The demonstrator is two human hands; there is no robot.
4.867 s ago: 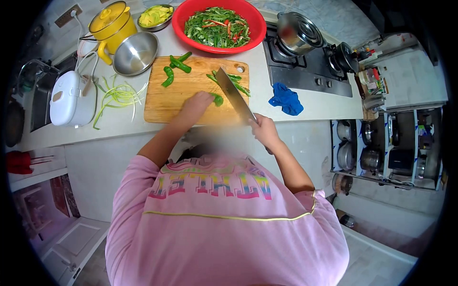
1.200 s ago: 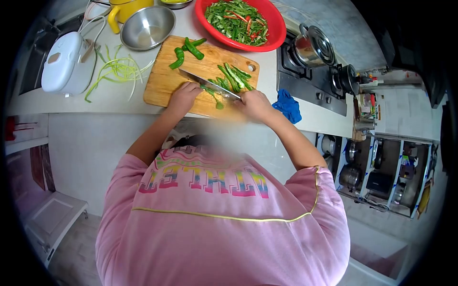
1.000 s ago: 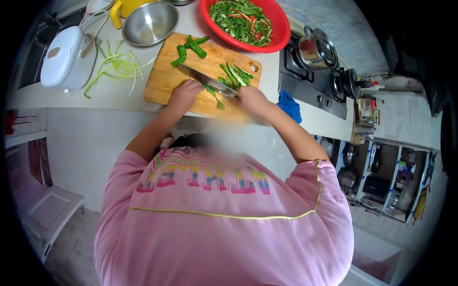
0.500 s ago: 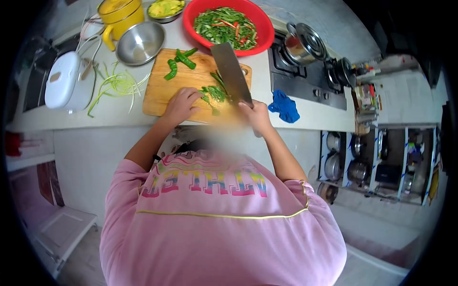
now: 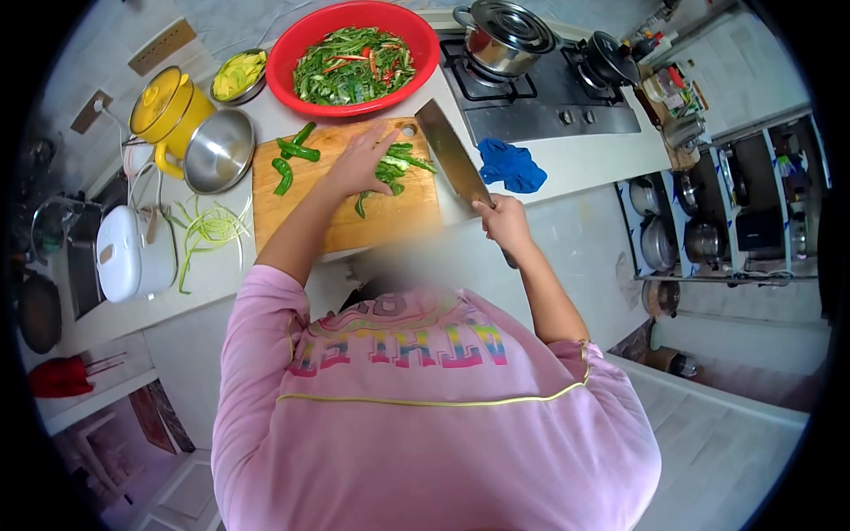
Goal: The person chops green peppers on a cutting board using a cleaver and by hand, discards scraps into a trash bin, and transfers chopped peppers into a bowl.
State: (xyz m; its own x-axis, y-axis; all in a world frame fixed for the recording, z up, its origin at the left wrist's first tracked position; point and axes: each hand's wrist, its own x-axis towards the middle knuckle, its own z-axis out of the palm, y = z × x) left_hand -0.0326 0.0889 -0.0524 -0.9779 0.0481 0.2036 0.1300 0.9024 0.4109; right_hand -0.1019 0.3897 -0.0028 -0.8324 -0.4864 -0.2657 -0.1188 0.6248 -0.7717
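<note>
My right hand (image 5: 505,223) grips a cleaver (image 5: 453,157) by its handle, with the blade slanting up and left beside the right edge of the wooden cutting board (image 5: 305,232). Fingers spread, my left hand (image 5: 361,163) is at the left side of a small pile of cut green pepper (image 5: 400,166); whether it presses on the pieces I cannot tell. Several whole green peppers (image 5: 299,152) lie at the board's upper left.
Behind the board stands a red basin (image 5: 274,66) of shredded greens. To the left are a steel bowl (image 5: 219,150), a yellow pot (image 5: 168,111), green strips (image 5: 212,228) and a white appliance (image 5: 133,252). A blue cloth (image 5: 511,165) lies before the gas stove (image 5: 549,106).
My left hand has moved up the board and spread its fingers by the cut pepper. The cleaver has shifted right, off the pile towards the board's edge. The camera view has turned.
</note>
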